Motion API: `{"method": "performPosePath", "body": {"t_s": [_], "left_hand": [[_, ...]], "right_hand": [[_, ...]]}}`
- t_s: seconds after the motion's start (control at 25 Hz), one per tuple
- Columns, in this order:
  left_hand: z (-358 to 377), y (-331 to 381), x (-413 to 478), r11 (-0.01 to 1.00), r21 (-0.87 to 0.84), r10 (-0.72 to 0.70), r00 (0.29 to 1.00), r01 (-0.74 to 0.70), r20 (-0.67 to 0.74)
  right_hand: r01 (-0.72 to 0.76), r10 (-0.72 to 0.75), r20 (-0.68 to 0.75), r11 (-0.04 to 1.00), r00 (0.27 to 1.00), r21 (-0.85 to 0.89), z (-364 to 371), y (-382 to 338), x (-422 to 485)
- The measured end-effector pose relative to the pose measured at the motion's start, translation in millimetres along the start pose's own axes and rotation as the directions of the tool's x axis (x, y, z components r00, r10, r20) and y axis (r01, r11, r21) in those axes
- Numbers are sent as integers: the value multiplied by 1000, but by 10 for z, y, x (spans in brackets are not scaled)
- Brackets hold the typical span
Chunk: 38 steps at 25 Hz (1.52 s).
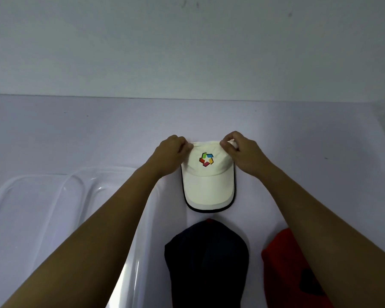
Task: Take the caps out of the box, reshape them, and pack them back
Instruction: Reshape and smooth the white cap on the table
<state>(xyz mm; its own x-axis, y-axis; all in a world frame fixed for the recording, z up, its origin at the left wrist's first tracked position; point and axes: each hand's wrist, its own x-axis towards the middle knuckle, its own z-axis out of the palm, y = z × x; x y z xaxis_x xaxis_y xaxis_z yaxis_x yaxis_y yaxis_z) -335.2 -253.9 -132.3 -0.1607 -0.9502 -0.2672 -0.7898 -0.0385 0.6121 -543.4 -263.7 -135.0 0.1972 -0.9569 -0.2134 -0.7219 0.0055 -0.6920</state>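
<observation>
Nearest, a navy cap (207,258) and a red cap (282,263) lie on the counter (320,134), with a clear box (42,207) at 9 o'clock. Beyond, a cream cap (209,185) lies flat, its multicoloured logo (206,159) up and its dark-edged brim (209,194) toward 6 o'clock. Fingers (185,147) of the left hand (171,154) and right hand (242,152) pinch its crown (196,170) at 10 and 2 o'clock.

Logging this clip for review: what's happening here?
A person works on a white cap lying on the table, brim towards them. The left hand and the right hand pinch its far edge, one at each corner. A dark cap and a red cap lie nearer the person; a clear box sits to the left.
</observation>
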Motion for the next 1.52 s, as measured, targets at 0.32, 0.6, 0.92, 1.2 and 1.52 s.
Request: {"method": "performPosePath", "body": {"t_s": [0.32, 0.6, 0.92, 1.2, 1.52], "left_hand": [[-26, 160, -18, 968, -243, -27, 990, 61, 140], [33, 2, -187, 868, -483, -174, 982, 115, -79], [212, -1, -155, 839, -543, -157, 973, 42, -167], [259, 96, -128, 920, -389, -58, 965, -47, -256], [289, 151, -370, 874, -403, -366, 914, 272, -177]], "right_hand": [[-2, 2, -7, 999, 1000, 53, 36, 49, -18], [27, 56, -258, 951, 965, 306, 188, 134, -276], [-35, 159, -256, 902, 954, 430, 301, 34, -201], [-77, 173, -156, 871, 973, 485, 297, 74, -120], [-181, 300, -209, 874, 931, 451, 389, -12, -485]]}}
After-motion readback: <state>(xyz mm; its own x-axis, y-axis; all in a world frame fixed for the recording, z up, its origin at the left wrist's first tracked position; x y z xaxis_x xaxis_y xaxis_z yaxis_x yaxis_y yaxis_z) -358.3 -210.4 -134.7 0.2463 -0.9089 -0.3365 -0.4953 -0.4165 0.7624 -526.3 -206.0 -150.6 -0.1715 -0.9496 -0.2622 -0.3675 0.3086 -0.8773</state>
